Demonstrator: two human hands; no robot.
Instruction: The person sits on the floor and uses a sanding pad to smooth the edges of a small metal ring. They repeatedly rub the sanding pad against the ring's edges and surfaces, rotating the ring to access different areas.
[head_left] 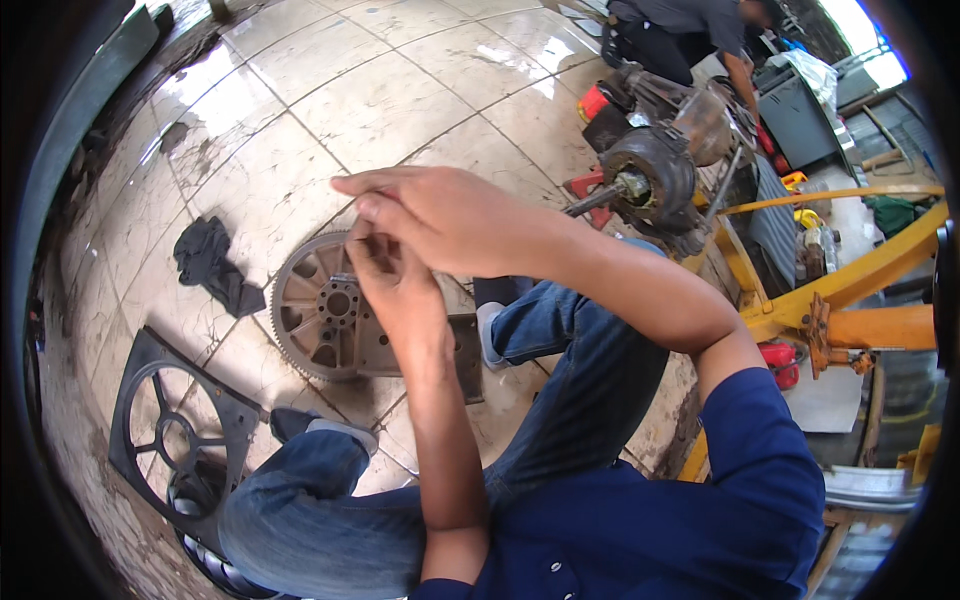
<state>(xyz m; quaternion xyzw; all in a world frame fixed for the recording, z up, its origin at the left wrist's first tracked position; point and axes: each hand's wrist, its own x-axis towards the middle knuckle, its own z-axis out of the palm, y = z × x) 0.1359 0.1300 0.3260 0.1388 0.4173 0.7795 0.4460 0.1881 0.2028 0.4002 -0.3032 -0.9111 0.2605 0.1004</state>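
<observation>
My left hand (395, 285) is raised over the toothed flywheel (302, 288), its fingers curled and drawn together. Right against it, my right hand (430, 212) reaches in from the right, with the thumb bent toward the left fingers and the index finger pointing left. Whatever may be pinched where the hands meet is hidden. The brown metal flywheel lies flat on the tiles, with bolt holes round its hub. Beside it, partly behind my left wrist, is a dark metal plate (467, 360) with holes.
A black cloth (208, 262) lies on the tiled floor at left. A black fan shroud (232, 408) leans near my knee. At right stand a greasy axle assembly (650, 165) and a yellow metal frame (850, 285). Another person (680, 30) crouches at the far right.
</observation>
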